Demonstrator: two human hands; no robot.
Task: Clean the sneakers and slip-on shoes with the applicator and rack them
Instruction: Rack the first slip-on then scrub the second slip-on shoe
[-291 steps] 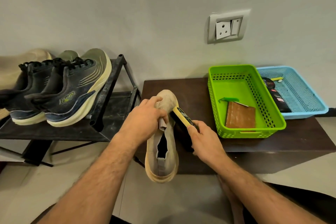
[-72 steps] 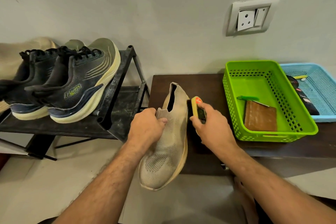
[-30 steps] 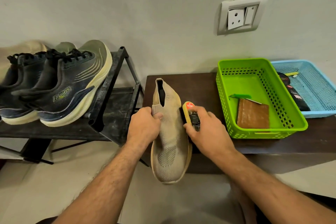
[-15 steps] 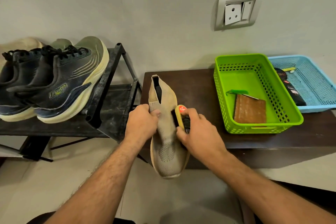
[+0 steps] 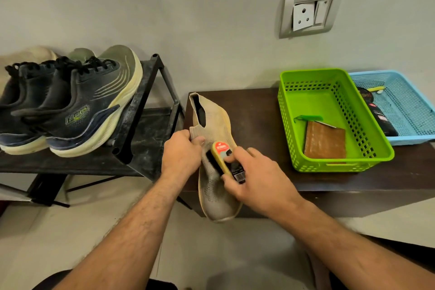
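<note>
Left hand (image 5: pixel 181 152) gripping beige slip-on shoe (image 5: pixel 215 193), right hand (image 5: pixel 256 178) pinching yellow applicator (image 5: pixel 222 156) against its upper.

No legible text — labels blurred.

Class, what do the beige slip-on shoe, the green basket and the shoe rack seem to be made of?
Beige slip-on shoe: knit fabric, matte; a woven mesh texture shows at the toe.
Green basket: likely moulded plastic, slightly glossy; even grid holes in its walls.
Shoe rack: seemingly black-painted metal, scuffed and dusty; thin straight bars.
</note>
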